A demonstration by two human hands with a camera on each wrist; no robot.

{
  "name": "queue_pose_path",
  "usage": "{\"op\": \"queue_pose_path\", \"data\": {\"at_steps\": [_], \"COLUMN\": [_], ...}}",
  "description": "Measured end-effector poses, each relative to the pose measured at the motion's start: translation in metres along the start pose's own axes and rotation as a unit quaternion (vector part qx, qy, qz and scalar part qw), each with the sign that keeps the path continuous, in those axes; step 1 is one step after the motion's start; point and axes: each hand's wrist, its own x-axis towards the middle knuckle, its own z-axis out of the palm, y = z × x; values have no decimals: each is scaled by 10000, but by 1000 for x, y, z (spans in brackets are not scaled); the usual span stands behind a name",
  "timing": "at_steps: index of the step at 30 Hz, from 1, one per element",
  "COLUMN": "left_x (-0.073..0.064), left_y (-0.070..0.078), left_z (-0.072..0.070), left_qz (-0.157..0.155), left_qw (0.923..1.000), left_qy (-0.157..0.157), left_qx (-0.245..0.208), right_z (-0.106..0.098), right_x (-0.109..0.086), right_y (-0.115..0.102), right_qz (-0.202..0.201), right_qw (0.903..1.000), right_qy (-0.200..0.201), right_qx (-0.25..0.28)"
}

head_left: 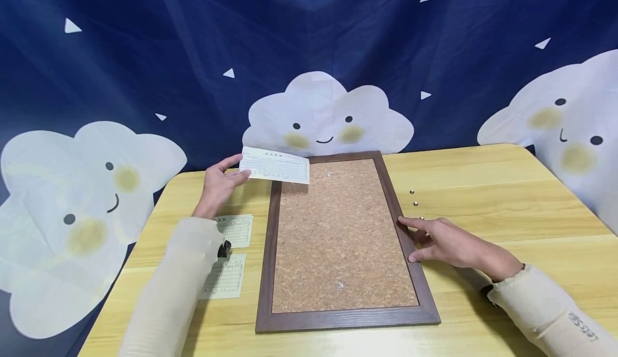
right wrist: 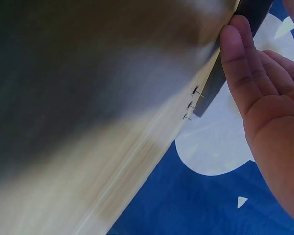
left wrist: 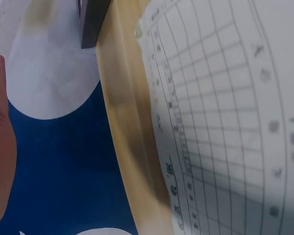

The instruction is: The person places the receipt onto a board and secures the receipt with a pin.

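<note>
My left hand (head_left: 219, 185) pinches a white printed paper form (head_left: 275, 165) between thumb and fingers, raised over the top left corner of a cork board (head_left: 345, 228) with a dark brown frame. My right hand (head_left: 446, 241) touches the right side of that frame with its index finger and thumb, the fingers fairly straight in the right wrist view. Just beyond it, several small metal thumbtacks (head_left: 415, 204) lie on the table, points up in the right wrist view. Two small pale shiny marks show on the cork, too small to identify.
Left of the board lie more printed forms, an upper set (head_left: 237, 231) and a lower set (head_left: 227, 276), partly hidden by my left sleeve. The wooden table (head_left: 497, 196) ends at a dark blue curtain (head_left: 270, 29) with cloud faces.
</note>
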Motion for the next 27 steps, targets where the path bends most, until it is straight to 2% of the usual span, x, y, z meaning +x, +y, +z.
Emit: {"op": "queue_pose_path", "data": {"at_steps": [14,27], "left_x": [0,0], "left_y": [0,0], "left_z": [14,29], "left_qz": [-5,47], "left_qw": [9987,9984], "left_qy": [-51,-122], "left_qx": [-501,-556], "right_z": [1,0], "right_x": [-1,0], "right_y": [0,-2], "right_qz": [-57,3], "right_qw": [10000,9999], "right_qy": [6,17], "right_qx": [44,140]}}
